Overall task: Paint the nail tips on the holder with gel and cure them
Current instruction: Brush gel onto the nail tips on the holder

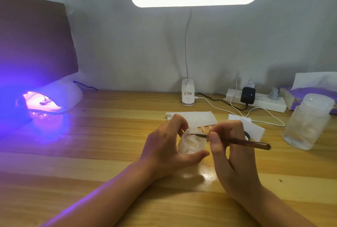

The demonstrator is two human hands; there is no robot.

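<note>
My right hand (231, 155) hides the holder itself; only a few pale nail tips (206, 128) peek out just behind the little jar (191, 144) my left hand (164, 146) grips. That right hand pinches the brush (246, 142), bristles at the jar's mouth. The curing lamp (60, 95) glows purple far left; a plastic bottle (308, 122) stands right.

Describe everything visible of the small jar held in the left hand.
The small jar is round, lidless and, by its look, made of translucent plastic, with whitish gel inside. The left hand grips it, thumb in front, fingers behind. The tip of the brush held by the right hand reaches into its mouth.
</note>
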